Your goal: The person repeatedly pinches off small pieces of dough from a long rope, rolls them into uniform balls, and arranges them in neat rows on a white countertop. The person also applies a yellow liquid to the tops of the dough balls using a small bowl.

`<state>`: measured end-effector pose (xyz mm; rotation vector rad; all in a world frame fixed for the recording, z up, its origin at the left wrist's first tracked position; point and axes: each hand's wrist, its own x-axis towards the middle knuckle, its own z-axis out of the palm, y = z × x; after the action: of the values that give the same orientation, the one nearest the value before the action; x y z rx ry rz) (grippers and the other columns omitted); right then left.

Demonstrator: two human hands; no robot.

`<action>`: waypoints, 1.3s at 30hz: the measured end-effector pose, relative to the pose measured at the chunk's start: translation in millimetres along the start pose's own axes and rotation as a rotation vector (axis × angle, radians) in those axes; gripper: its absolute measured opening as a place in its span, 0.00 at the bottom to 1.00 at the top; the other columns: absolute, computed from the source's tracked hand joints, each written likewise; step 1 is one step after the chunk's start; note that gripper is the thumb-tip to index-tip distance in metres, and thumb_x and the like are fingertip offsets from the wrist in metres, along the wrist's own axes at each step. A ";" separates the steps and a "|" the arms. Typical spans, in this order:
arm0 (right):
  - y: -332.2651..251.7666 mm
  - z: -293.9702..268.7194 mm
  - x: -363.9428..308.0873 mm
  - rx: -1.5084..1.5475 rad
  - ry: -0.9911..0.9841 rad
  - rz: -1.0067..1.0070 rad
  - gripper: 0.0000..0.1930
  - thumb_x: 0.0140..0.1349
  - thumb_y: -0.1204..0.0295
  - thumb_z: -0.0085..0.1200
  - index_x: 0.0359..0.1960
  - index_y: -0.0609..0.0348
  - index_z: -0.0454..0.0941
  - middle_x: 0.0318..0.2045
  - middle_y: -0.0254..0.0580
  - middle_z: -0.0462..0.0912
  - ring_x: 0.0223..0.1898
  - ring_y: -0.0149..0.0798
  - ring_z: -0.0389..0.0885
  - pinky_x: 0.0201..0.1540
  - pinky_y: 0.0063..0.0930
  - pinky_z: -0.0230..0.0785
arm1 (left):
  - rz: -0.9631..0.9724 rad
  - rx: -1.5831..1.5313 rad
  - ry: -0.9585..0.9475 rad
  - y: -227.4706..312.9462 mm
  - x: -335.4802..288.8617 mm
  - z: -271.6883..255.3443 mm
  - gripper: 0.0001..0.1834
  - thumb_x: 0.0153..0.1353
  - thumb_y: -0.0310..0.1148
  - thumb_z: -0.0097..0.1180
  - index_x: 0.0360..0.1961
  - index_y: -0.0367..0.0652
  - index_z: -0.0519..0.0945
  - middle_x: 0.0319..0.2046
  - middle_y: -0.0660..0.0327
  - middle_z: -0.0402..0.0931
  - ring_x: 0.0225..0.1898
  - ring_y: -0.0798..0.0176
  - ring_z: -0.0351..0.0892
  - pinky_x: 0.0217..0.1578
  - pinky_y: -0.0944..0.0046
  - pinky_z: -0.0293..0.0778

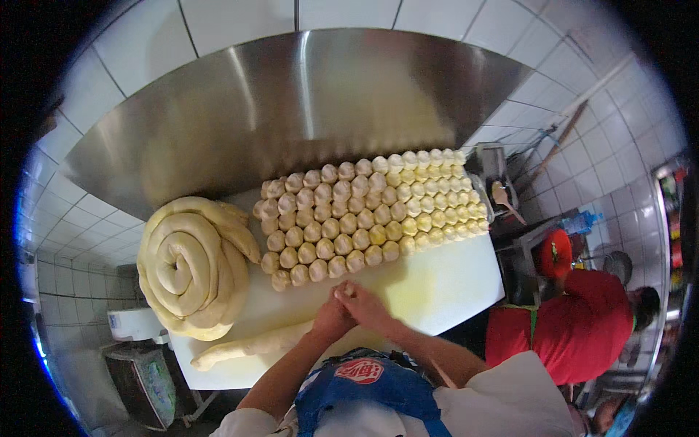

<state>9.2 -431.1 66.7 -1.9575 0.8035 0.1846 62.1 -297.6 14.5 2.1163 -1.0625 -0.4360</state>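
Over the near middle of the white board, my left hand and my right hand are pressed together, fingers closed. A small pale piece of dough shows between them; most of it is hidden. Just beyond lie packed rows of dough balls, duller at the left and yellower, shinier at the right. A thick dough rope stretches leftward from under my left forearm. Left of the balls sits a big spiral coil of dough, its outer end reaching toward them.
A curved steel splash panel stands behind the board, against tiled wall. At the right, a person in red bends near a red basin. A narrow metal container stands past the board's far right corner. A white device is at the left.
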 end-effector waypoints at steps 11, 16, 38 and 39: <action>26.2 -0.7 -53.3 -0.080 0.574 -0.138 0.17 0.70 0.61 0.49 0.37 0.66 0.80 0.36 0.60 0.84 0.40 0.63 0.83 0.46 0.51 0.75 | -0.046 0.103 -0.214 62.5 4.7 -7.4 0.15 0.66 0.38 0.53 0.50 0.44 0.74 0.44 0.48 0.84 0.43 0.41 0.85 0.42 0.44 0.81; -10.5 -25.1 -61.3 -0.054 0.477 0.092 0.15 0.66 0.62 0.55 0.33 0.64 0.80 0.32 0.56 0.85 0.39 0.56 0.84 0.46 0.47 0.76 | -0.037 0.199 -0.303 64.3 40.0 18.1 0.12 0.64 0.38 0.55 0.44 0.41 0.75 0.36 0.50 0.84 0.41 0.45 0.86 0.42 0.47 0.80; 31.1 -129.6 172.7 -0.060 0.589 -0.141 0.35 0.61 0.60 0.67 0.62 0.71 0.69 0.51 0.63 0.78 0.55 0.61 0.77 0.58 0.46 0.70 | -0.357 -0.014 -0.406 19.5 68.1 23.3 0.35 0.52 0.55 0.70 0.53 0.43 0.74 0.36 0.50 0.84 0.43 0.45 0.85 0.48 0.44 0.78; 27.4 -112.3 132.6 -0.133 0.527 -0.191 0.34 0.61 0.60 0.67 0.62 0.71 0.68 0.51 0.64 0.78 0.56 0.61 0.76 0.58 0.46 0.70 | -0.341 -0.043 -0.393 21.5 60.7 20.3 0.39 0.51 0.54 0.71 0.56 0.42 0.71 0.37 0.50 0.84 0.45 0.44 0.84 0.50 0.43 0.77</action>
<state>72.3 -593.9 45.5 -2.2289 0.9456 -0.4191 75.2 -363.8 17.3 2.2302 -0.8844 -1.0637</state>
